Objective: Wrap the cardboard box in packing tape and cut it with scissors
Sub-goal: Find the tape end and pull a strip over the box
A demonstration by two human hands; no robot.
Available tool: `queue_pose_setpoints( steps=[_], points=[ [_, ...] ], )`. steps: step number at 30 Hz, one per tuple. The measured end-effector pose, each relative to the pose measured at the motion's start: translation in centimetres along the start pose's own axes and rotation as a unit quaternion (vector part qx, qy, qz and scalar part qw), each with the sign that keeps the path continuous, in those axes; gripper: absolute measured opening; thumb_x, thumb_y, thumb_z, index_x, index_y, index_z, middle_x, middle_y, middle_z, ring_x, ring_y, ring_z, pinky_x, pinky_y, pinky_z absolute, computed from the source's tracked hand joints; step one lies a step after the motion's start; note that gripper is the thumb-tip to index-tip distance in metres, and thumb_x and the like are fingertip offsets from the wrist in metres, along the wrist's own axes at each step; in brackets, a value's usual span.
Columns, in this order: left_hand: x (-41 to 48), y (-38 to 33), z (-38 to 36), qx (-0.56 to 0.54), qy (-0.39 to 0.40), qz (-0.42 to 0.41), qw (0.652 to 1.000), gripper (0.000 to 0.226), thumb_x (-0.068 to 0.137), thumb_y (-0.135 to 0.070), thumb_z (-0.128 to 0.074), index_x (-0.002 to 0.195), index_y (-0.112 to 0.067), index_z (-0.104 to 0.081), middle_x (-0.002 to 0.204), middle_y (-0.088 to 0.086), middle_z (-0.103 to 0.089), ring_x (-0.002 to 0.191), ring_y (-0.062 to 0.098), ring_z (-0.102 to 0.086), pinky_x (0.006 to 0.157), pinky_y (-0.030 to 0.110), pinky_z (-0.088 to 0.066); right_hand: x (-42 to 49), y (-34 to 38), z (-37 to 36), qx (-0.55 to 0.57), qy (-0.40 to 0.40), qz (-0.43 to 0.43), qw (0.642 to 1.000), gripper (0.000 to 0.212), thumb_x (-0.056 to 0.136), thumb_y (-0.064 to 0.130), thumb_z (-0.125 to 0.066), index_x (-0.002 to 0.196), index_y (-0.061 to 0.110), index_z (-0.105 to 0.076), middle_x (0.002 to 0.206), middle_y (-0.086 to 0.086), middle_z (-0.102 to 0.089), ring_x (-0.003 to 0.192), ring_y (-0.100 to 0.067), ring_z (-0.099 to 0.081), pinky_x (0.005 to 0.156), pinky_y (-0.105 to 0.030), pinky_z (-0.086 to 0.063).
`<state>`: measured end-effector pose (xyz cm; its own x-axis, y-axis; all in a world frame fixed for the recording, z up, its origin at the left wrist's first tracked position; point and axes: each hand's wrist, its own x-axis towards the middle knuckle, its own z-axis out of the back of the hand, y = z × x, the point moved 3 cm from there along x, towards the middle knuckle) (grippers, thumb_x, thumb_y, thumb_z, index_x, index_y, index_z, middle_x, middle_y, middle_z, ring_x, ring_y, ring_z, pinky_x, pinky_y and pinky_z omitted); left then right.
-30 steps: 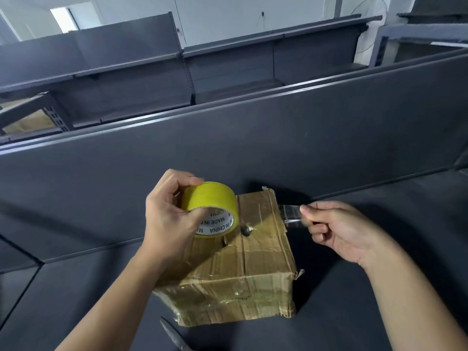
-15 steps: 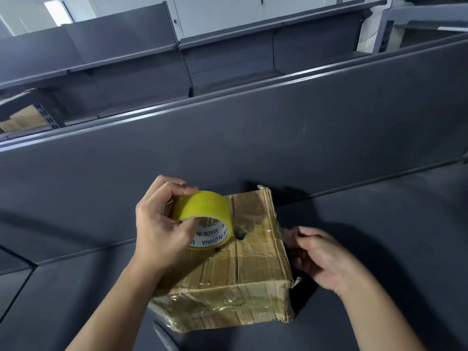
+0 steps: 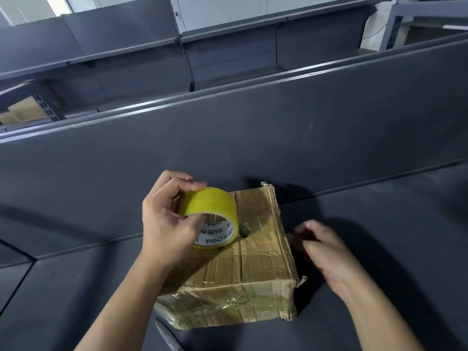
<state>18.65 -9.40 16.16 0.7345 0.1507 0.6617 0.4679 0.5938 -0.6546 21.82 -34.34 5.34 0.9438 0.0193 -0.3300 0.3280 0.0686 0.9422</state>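
A worn cardboard box [image 3: 255, 272], with shiny clear tape over its top and sides, sits on a dark grey shelf surface [image 3: 379, 224]. My left hand [image 3: 167, 224] grips a yellow roll of packing tape [image 3: 212, 214] and holds it on the box's top near the left edge. My right hand [image 3: 326, 254] is blurred, just right of the box's right side, with its fingers apart and nothing visible in them. A grey scissor blade [image 3: 167, 336] pokes out from under the box's near left corner.
A tall dark grey panel [image 3: 253, 138] rises right behind the box. Beyond it stand grey metal shelving units [image 3: 126, 46]. A seam in the surface [image 3: 17, 282] runs at the left.
My right hand let go of the clear tape strip it had pulled to the right, pressed down along the box's right side, and now sits slightly away from it. The roll stayed on top.
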Motion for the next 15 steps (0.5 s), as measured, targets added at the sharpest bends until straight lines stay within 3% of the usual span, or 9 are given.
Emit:
queue_pose_setpoints(
  steps=[1,2,4,5,7,9,15],
  points=[
    [-0.1,-0.1,0.0,-0.003,0.0,0.001,1.0,0.038,0.056,-0.005,-0.057,0.088,-0.021,-0.07,0.099,0.002,-0.061,0.089,0.005,-0.061,0.073,0.013,-0.047,-0.7,1.4,0.5,-0.077,-0.042,0.081,0.993,0.015,0.093,0.014,-0.07,0.105,0.024,-0.068,0.109,0.002,-0.07,0.103,-0.015,-0.067,0.075,-0.016,-0.046],
    [-0.1,-0.1,0.0,-0.004,0.0,-0.001,1.0,0.037,0.057,-0.012,-0.056,0.088,-0.024,-0.07,0.099,0.0,-0.061,0.089,0.006,-0.062,0.073,0.013,-0.047,-1.7,3.1,0.5,-0.152,-0.052,0.161,0.974,0.03,0.096,0.028,-0.066,0.126,0.028,-0.063,0.134,0.006,-0.062,0.128,-0.011,-0.055,0.094,-0.015,-0.042],
    [0.0,-0.2,0.0,0.004,0.001,-0.005,1.0,0.039,0.056,-0.012,-0.055,0.089,-0.026,-0.071,0.1,-0.003,-0.061,0.09,0.007,-0.062,0.073,0.014,-0.047,-4.6,6.0,-1.6,-0.315,0.041,0.25,0.915,0.082,0.092,0.068,-0.048,0.159,0.03,-0.021,0.168,0.014,-0.011,0.154,-0.004,-0.005,0.123,-0.027,-0.014],
    [0.1,-0.3,0.1,0.014,0.001,-0.009,1.0,0.041,0.054,-0.007,-0.056,0.089,-0.023,-0.071,0.1,-0.003,-0.06,0.09,0.007,-0.062,0.073,0.015,-0.047,-5.9,6.7,-3.2,-0.408,0.083,0.255,0.872,0.103,0.084,0.085,-0.034,0.161,0.026,0.002,0.168,0.012,0.014,0.153,-0.004,0.017,0.126,-0.034,0.001],
    [0.2,-0.4,0.2,0.04,0.005,-0.022,0.999,0.043,0.051,0.0,-0.057,0.088,-0.017,-0.073,0.097,-0.002,-0.059,0.089,0.007,-0.061,0.074,0.015,-0.046,-7.4,6.7,-6.2,-0.545,0.114,0.257,0.79,0.129,0.069,0.099,-0.019,0.158,0.014,0.018,0.164,-0.002,0.031,0.148,-0.016,0.035,0.124,-0.048,0.012],
    [0.5,-0.6,0.3,0.064,0.028,-0.047,0.996,0.04,0.052,0.0,-0.059,0.087,-0.01,-0.074,0.095,0.0,-0.057,0.087,0.012,-0.061,0.072,0.017,-0.046,-7.7,6.2,-7.7,-0.58,0.126,0.23,0.771,0.137,0.065,0.101,-0.016,0.157,0.006,0.019,0.165,-0.01,0.026,0.149,-0.022,0.034,0.123,-0.054,0.013],
    [1.9,-1.4,0.0,0.109,0.145,-0.112,0.977,0.036,0.054,0.0,-0.058,0.086,-0.005,-0.076,0.094,0.005,-0.06,0.076,0.014,-0.058,0.065,0.011,-0.041,-7.2,6.0,-7.5,-0.63,0.181,0.167,0.737,0.144,0.055,0.105,-0.016,0.153,0.01,0.03,0.159,-0.006,0.039,0.145,-0.019,0.04,0.121,-0.056,0.017]
  ],
)
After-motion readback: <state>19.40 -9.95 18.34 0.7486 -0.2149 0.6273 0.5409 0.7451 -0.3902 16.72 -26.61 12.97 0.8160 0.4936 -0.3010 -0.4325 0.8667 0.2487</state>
